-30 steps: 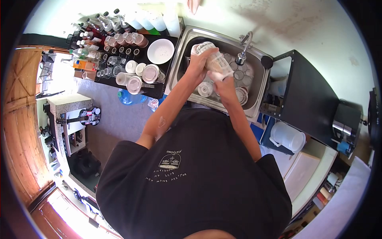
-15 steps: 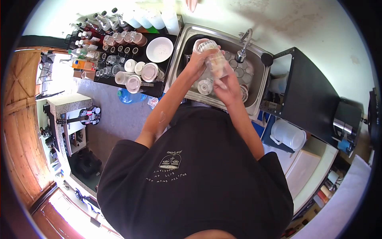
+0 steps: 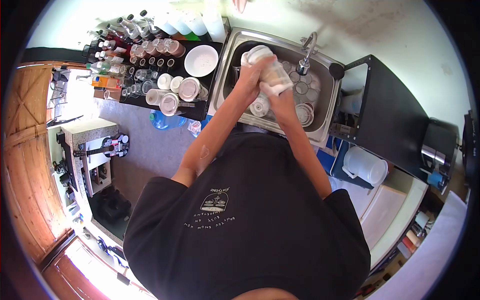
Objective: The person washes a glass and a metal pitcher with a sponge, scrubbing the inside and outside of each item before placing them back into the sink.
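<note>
step: scrubbing jar (image 3: pixel 274 75) over sink (image 3: pixel 325 107) centre | left hand (image 3: pixel 251 75) clamped on jar, right hand (image 3: pixel 276 91) wiping base | next: judged rinse at tap (image 3: pixel 305 62)

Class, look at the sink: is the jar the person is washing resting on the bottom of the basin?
No. Both the left hand and the right hand hold the jar up above the sink, clear of the dishes below.

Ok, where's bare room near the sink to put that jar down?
Little. The sink floor is packed with glasses and lids. The black counter on the left is crowded with jars, bottles and a white plate. The black shelf right of the tap looks bare.
</note>
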The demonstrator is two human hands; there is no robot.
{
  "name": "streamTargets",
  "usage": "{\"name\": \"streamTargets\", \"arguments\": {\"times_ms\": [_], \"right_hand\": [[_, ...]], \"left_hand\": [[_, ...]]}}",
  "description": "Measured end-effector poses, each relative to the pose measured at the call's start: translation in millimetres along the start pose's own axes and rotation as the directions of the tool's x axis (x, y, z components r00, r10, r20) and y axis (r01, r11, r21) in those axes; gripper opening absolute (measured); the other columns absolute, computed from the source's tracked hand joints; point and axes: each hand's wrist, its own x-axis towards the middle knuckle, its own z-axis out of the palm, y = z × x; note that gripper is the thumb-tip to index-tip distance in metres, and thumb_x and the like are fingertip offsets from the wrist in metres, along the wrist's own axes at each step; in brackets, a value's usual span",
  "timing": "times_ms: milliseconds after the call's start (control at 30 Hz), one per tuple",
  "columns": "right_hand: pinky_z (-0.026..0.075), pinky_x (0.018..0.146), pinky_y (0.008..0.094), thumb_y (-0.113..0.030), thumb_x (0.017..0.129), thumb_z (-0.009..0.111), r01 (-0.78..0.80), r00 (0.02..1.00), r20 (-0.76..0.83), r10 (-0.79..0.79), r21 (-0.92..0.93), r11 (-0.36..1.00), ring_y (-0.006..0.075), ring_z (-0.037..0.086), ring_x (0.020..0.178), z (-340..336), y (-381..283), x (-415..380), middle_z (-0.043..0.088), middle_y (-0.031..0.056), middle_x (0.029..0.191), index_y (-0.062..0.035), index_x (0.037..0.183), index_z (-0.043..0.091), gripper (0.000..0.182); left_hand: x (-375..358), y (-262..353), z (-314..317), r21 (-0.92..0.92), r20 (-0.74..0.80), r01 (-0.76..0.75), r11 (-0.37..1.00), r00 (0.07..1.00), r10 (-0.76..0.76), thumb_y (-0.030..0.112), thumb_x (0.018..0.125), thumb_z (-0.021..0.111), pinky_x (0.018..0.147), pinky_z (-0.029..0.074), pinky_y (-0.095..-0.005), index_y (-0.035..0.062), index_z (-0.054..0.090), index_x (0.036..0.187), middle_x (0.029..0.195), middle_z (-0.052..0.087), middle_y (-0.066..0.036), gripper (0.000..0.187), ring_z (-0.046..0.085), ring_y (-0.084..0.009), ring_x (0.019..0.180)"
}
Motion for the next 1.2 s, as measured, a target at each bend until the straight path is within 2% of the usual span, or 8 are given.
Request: {"name": "streamTargets", "arguments": {"times_ms": [133,367,533,733,833,933,1033,1200], "right_hand": [[0.039,0.047,0.0218,-0.019,0.105,0.064,-0.384,0.922,0.253,0.294,0.709,0.592,0.0056,0.060,0.083,-13,-24,-3,0.067,0.0031,0.125,-0.0107,0.141,0.055,0.038],[0.034,0.045,0.0213,-0.019,0.105,0.064,-0.097,0.995,0.042,0.095,0.045,0.994,0.0045,0.058,0.080,5,-10,-7,0.066,0.0010,0.120,-0.0122,0.135,0.057,0.032],[0.033,0.047,0.0202,-0.017,0.103,0.066,-0.350,0.926,0.184,0.329,0.741,0.572,0.0019,0.053,0.076,8,-28,-9,0.064,-0.0038,0.114,-0.0125,0.133,0.057,0.031],[0.031,0.046,0.0204,-0.016,0.104,0.066,-0.218,0.976,0.032,0.216,0.165,0.962,0.0014,0.053,0.076,4,-17,-10,0.065,-0.0025,0.116,-0.0117,0.134,0.057,0.031],[0.030,0.047,0.0199,-0.015,0.103,0.067,-0.353,0.923,0.151,0.354,0.698,0.623,0.0003,0.051,0.073,13,-35,-13,0.064,-0.0045,0.114,-0.0122,0.135,0.057,0.034],[0.030,0.047,0.0195,-0.013,0.102,0.068,-0.289,0.953,0.089,0.290,0.555,0.780,0.0011,0.051,0.072,9,-21,-9,0.064,-0.0033,0.114,-0.0119,0.137,0.056,0.036],[0.031,0.046,0.0201,-0.013,0.104,0.066,-0.198,0.976,-0.103,0.193,-0.043,0.979,0.0033,0.052,0.071,22,-26,-18,0.066,-0.0003,0.115,-0.0108,0.137,0.056,0.035],[0.036,0.050,0.0207,-0.014,0.104,0.066,-0.311,0.948,0.080,0.309,0.445,0.840,0.0029,0.055,0.080,-1,-32,-17,0.065,-0.0001,0.116,-0.0089,0.136,0.056,0.034]], "left_hand": [[-6,2,-9,-0.082,0.198,0.066,0.994,0.979,-0.049,0.016,0.094,0.072,0.098,0.060,-0.0419,-0.0018,0.059,0.134,0.121,0.070,-0.018,0.045,0.071,-0.0293,0.109],[-7,1,-7,0.014,0.049,-0.013,1.000,0.999,0.012,0.012,0.093,0.073,0.097,0.060,-0.0426,-0.0022,0.059,0.133,0.118,0.071,-0.019,0.045,0.072,-0.0289,0.108],[-8,0,-10,-0.064,0.171,-0.059,0.996,0.983,0.069,0.011,0.094,0.073,0.091,0.062,-0.0404,-0.0001,0.061,0.126,0.113,0.071,-0.016,0.036,0.073,-0.0285,0.103],[-17,4,-2,-0.048,0.066,-0.056,0.997,0.996,0.059,0.011,0.095,0.071,0.093,0.061,-0.0414,0.0007,0.061,0.125,0.120,0.069,-0.016,0.034,0.071,-0.0291,0.105],[-12,5,-11,-0.133,0.228,0.045,0.990,0.974,-0.014,0.011,0.095,0.073,0.092,0.061,-0.0398,0.0006,0.062,0.125,0.121,0.069,-0.016,0.034,0.071,-0.0288,0.105],[-6,0,-8,-0.053,0.085,-0.002,0.999,0.996,0.006,0.014,0.094,0.075,0.091,0.061,-0.0400,0.0015,0.062,0.122,0.113,0.070,-0.014,0.033,0.072,-0.0282,0.104],[0,-1,-10,-0.007,0.005,-0.035,0.999,0.999,0.035,0.014,0.093,0.076,0.090,0.062,-0.0407,0.0028,0.063,0.119,0.106,0.070,-0.013,0.031,0.073,-0.0272,0.101],[-2,0,-8,-0.141,0.020,0.054,0.989,0.998,-0.051,0.014,0.093,0.077,0.087,0.062,-0.0420,0.0047,0.063,0.114,0.101,0.070,-0.011,0.027,0.073,-0.0267,0.097]]}}
